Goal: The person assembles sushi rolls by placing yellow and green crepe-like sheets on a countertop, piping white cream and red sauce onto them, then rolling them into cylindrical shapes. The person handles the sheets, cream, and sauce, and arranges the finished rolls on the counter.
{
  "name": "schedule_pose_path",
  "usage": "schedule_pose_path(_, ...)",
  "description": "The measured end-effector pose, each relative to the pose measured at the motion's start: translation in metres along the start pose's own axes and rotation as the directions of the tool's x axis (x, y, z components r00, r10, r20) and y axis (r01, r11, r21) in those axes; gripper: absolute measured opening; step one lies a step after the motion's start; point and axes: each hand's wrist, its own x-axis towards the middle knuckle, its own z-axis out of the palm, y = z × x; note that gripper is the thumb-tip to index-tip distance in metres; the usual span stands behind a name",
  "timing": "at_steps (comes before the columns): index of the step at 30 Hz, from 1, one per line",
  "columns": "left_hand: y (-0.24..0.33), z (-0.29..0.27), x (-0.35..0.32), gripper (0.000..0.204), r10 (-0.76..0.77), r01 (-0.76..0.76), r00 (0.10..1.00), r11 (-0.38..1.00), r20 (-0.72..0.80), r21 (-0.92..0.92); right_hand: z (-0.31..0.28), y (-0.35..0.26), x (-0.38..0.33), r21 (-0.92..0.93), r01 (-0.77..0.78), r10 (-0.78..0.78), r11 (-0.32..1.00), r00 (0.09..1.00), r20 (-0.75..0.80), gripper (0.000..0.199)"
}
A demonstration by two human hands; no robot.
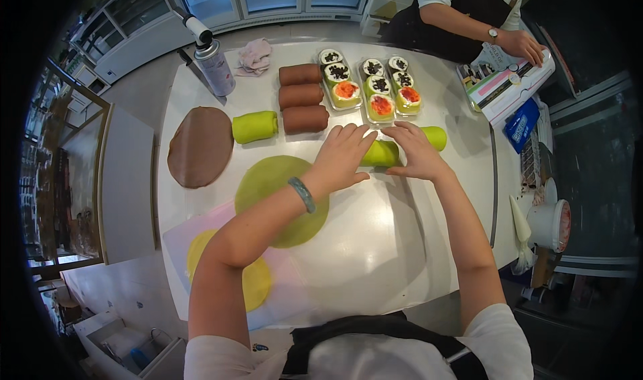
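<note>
My left hand point(340, 157), with a grey-green bangle at its wrist, curls at the left end of a light-green crepe roll point(380, 154) on the white table. From the other side my right hand point(416, 153) closes over its right end, fingers beyond and thumb on the near side. Both palms partly hide the roll. Just past my right hand lies another green roll point(437, 137). Under my left forearm a flat green crepe point(268, 185) is spread, and a yellow crepe point(251, 283) lies nearer me, partly covered by the arm.
Three brown rolls point(301, 97) and a green roll point(254, 127) lie farther back, beside clear boxes point(340, 78) of cream-topped pieces. A brown crepe point(199, 147), torch canister point(214, 68) and pink cloth point(253, 57) are left. A co-worker's hand point(521, 46) rests on a printed carton point(512, 85).
</note>
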Motion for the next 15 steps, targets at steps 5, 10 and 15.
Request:
schedule_pose_path(5, -0.019, 0.043, 0.009, 0.084, -0.113, 0.1, 0.975, 0.992, 0.193, 0.078, 0.027, 0.008, 0.006, -0.068, 0.019, -0.015, 0.998, 0.998, 0.055, 0.083)
schedule_pose_path(10, -0.024, 0.002, 0.003, 0.067, -0.076, 0.079, 0.991, 0.997, 0.108, -0.022, 0.003, -0.022, 0.025, 0.007, 0.012, -0.012, 1.0, 1.0, 0.011, 0.081)
schedule_pose_path(15, -0.068, -0.112, -0.031, 0.068, -0.327, 0.328, 0.944, 0.929, 0.035, -0.17, -0.008, -0.089, 0.125, 0.224, 0.228, -0.207, 0.948, 0.972, -0.11, 0.073)
